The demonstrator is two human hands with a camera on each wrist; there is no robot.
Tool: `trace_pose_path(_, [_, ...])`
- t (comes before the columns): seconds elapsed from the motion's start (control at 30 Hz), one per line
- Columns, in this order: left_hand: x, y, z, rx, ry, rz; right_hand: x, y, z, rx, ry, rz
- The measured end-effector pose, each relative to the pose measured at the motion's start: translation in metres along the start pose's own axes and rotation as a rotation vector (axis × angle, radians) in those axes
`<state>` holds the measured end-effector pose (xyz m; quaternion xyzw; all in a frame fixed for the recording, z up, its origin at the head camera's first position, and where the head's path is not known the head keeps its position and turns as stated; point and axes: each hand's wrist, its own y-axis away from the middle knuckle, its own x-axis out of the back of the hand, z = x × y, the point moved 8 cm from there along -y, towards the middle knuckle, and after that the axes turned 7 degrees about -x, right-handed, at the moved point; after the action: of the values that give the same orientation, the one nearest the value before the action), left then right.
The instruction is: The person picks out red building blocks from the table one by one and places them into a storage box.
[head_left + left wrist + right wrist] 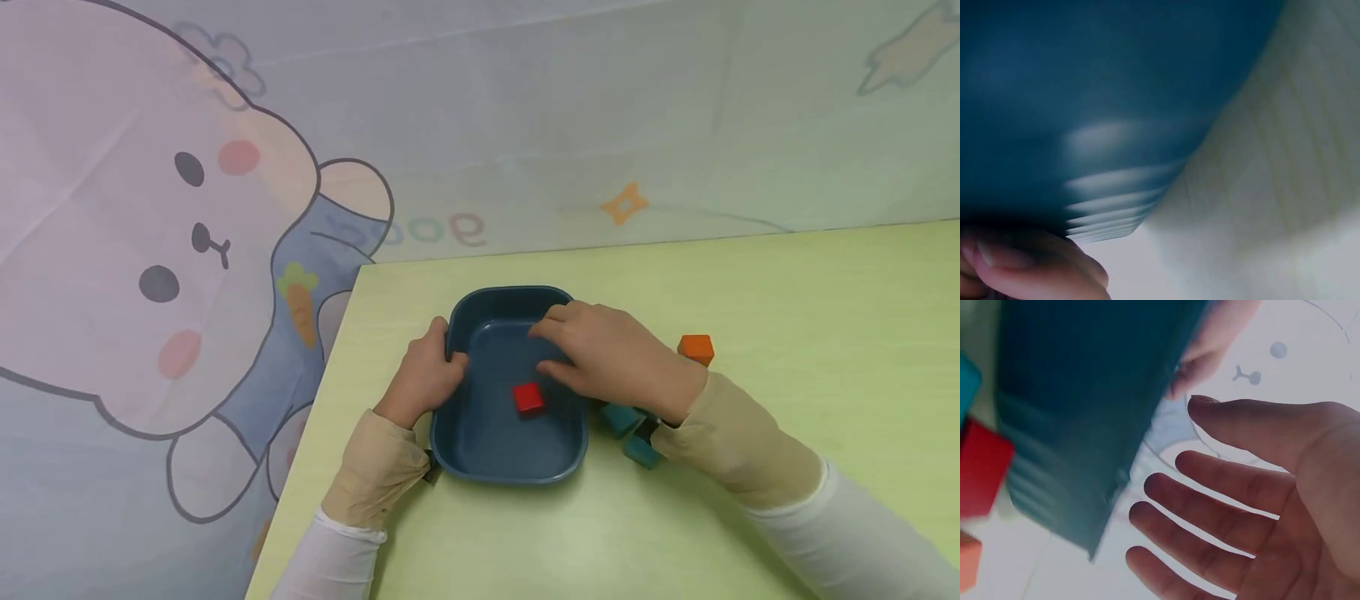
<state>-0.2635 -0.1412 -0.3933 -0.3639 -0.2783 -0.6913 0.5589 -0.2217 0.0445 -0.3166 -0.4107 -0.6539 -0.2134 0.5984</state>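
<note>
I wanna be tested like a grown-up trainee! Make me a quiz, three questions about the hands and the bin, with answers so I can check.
1. What colour is the block lying inside the bin?

2. True or false: the right hand is holding nothing.

3. The left hand is gripping:
a) nothing
b) the side of the bin
c) a block

Key:
1. Red.
2. True; its fingers are open and apart from the bin.
3. b
</note>
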Motion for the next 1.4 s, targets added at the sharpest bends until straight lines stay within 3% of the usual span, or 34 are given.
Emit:
trace_pose_path(0.37, [0.003, 0.002, -0.008, 0.0, -0.02, 0.0, 0.024, 0.011, 0.019, -0.121, 0.04, 0.013])
trace_pose_path(0.57, [0.007, 0.006, -0.012, 0.01, 0.003, -0.001, 0.028, 0.014, 0.021, -0.129, 0.043, 0.008])
trace_pose_path(0.9, [0.01, 0.009, -0.017, 0.011, 0.007, -0.003, 0.016, 0.015, 0.021, -0.091, 0.03, -0.111])
trace_pose_path(1.13, [0.013, 0.011, -0.019, 0.008, 0.011, 0.003, -0.004, 0.014, 0.015, -0.005, 0.019, -0.232])
trace_pose_path(1.4, [0.016, 0.012, -0.018, -0.002, 0.014, 0.014, -0.024, 0.011, 0.017, 0.006, 0.013, -0.312])
